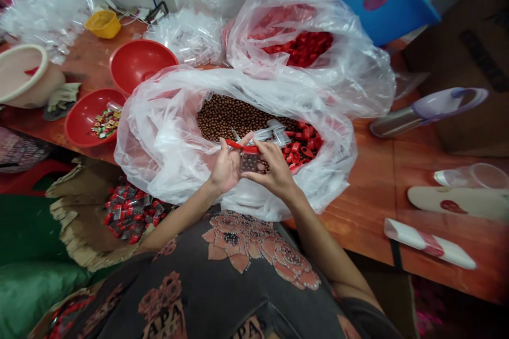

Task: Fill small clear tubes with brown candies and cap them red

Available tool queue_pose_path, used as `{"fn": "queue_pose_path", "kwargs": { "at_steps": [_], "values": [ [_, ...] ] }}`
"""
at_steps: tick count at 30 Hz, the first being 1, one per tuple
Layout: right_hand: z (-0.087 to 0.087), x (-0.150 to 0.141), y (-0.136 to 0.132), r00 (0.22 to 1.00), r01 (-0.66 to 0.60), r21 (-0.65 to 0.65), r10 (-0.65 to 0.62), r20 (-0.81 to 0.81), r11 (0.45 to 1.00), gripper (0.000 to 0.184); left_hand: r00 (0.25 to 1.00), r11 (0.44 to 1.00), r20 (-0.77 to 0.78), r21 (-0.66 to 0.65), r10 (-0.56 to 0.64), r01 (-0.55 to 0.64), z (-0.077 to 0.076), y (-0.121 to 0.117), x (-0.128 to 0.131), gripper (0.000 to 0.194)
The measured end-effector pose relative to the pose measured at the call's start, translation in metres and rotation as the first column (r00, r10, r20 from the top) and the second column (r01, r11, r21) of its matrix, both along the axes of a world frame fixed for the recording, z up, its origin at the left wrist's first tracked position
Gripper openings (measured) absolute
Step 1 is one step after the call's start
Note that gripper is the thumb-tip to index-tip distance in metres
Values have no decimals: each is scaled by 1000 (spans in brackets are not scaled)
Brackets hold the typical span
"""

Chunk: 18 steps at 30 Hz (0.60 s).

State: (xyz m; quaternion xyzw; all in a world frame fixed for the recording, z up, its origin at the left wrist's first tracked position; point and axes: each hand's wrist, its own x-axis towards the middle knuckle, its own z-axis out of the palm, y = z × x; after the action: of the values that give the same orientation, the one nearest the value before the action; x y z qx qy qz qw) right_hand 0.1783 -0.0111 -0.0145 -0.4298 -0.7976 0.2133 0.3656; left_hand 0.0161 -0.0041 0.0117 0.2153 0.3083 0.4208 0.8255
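Between my two hands is a small clear container filled with brown balls, with a red cap at its top. My right hand grips it from the right with thumb and fingers. My left hand is closed at its left side, by a narrow red piece that reaches out from the cap. Below and around them, a white plastic bag lies spread open. Brown chocolate-like balls fill its far left, clear empty containers lie mid-bag, and red caps are at its right.
Behind stands another bag of red pieces and a blue bin. Red bowls and a cream tub are at left. A cardboard box holds filled containers. A tumbler lies at right on the table.
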Motion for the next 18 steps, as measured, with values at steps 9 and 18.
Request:
{"fn": "queue_pose_path", "kwargs": {
  "at_steps": [9, 18],
  "values": [
    [-3, -6, -9, 998, 45, 58, -47, 36, 997, 99, 994, 987, -95, -153, -56, 41, 2, 7, -1, 44],
    [6, -4, -12, 979, -60, 41, 50, 197, 997, 81, 960, 992, -281, -118, 12, -48, -13, -2, 8, 39]
  ]
}}
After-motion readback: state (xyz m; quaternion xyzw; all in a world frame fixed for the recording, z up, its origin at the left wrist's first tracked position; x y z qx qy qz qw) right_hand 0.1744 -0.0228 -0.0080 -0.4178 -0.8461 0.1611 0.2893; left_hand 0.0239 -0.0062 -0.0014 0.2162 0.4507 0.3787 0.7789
